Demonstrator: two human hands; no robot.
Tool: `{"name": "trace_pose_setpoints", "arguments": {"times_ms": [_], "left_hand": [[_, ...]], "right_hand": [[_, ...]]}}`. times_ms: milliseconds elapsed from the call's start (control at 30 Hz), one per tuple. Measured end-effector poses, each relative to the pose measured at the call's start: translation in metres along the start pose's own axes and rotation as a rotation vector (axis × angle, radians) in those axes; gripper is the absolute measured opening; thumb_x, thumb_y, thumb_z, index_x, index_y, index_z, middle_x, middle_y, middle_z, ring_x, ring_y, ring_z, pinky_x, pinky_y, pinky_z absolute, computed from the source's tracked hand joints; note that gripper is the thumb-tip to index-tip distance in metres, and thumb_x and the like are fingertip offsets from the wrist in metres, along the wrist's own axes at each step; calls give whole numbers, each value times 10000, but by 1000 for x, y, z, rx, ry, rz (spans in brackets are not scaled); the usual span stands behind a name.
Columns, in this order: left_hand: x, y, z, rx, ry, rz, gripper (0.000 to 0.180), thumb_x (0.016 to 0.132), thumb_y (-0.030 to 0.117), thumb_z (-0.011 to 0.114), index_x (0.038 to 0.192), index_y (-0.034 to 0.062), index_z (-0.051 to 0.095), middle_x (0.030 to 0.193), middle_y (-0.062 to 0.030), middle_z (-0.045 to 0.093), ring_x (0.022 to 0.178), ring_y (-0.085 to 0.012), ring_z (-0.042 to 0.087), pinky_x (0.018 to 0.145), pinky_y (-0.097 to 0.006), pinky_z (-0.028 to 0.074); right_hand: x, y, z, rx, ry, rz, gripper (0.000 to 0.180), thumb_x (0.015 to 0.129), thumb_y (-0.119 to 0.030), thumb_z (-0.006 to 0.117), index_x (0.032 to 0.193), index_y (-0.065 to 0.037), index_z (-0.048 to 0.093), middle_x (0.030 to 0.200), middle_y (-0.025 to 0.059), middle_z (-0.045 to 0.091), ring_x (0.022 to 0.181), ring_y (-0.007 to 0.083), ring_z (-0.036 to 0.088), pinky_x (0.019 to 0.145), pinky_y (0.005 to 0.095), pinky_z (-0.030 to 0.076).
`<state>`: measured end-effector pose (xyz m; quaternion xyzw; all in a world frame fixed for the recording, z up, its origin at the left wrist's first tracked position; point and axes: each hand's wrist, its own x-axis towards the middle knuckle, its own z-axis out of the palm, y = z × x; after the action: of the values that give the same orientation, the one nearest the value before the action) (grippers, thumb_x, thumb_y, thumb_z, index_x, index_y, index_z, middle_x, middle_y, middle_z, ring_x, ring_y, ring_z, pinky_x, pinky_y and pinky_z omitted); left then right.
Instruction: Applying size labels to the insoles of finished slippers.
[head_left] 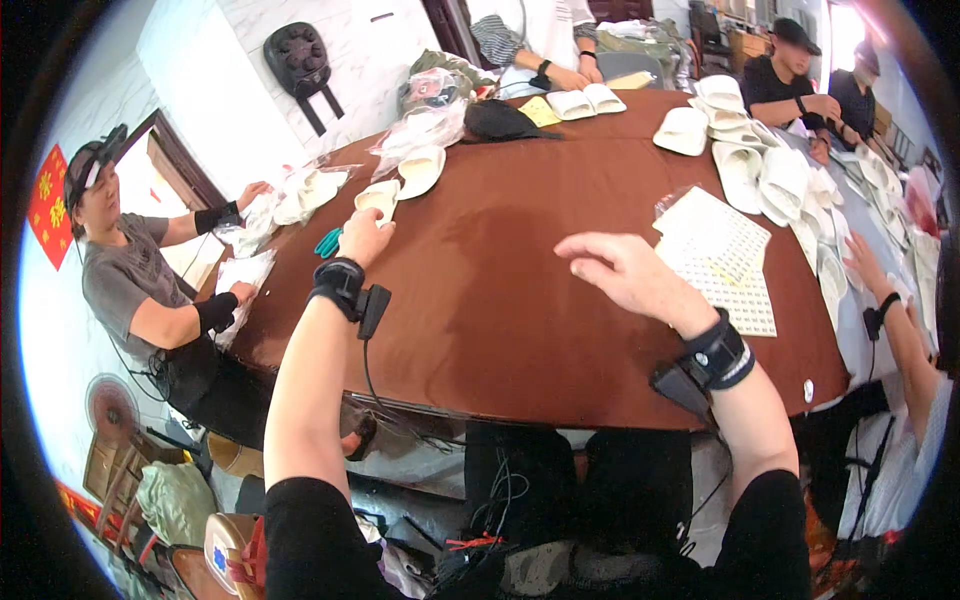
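Observation:
My left hand (366, 238) reaches to the far left of the brown-covered table (520, 230), its fingers closed on the near end of a cream slipper (378, 198). A second cream slipper (421, 170) lies just beyond it. Beside my left hand rest scissors with teal handles (328, 242). Over the table's right half hovers my right hand (628, 275), empty, fingers stretched out toward the left. Close to it, on the right, are white sheets of small printed labels (740, 305), partly overlapping, with a yellowish piece among them.
Cream slippers (738, 175) are heaped at the right, near a co-worker's hand (868, 265). At the left a person handles slippers in clear plastic bags (300, 195). Another person's hands (570, 78) are by slippers at the far edge, near a black cap-like item (508, 120).

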<state>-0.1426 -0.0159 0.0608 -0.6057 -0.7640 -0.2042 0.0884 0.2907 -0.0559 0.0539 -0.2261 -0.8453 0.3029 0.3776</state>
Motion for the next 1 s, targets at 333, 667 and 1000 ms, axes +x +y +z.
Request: {"name": "trace_pose_setpoints", "arguments": {"times_ms": [333, 667, 1000], "left_hand": [[60, 4, 37, 461, -67, -94, 298, 840, 336, 614, 1020, 113, 692, 1157, -117, 649, 1145, -309, 562, 961, -517, 397], [90, 16, 91, 484, -79, -40, 498, 816, 280, 669, 1275, 153, 520, 1199, -112, 607, 1160, -339, 535, 955, -543, 397], [109, 3, 106, 517, 60, 143, 177, 839, 202, 588, 1007, 152, 614, 948, -111, 682, 932, -338, 637, 826, -542, 429]], "right_hand": [[-10, 29, 12, 434, 31, 313, 221, 958, -76, 506, 1115, 36, 613, 949, 86, 695, 898, 138, 651, 830, 275, 517], [-16, 20, 2, 474, 35, 435, 216, 973, -87, 494, 1119, 21, 609, 928, 74, 688, 883, 132, 645, 822, 267, 515], [-19, 16, 0, 431, 46, 463, 204, 970, -70, 512, 1129, 7, 612, 936, 92, 704, 893, 138, 672, 813, 273, 534]]}}
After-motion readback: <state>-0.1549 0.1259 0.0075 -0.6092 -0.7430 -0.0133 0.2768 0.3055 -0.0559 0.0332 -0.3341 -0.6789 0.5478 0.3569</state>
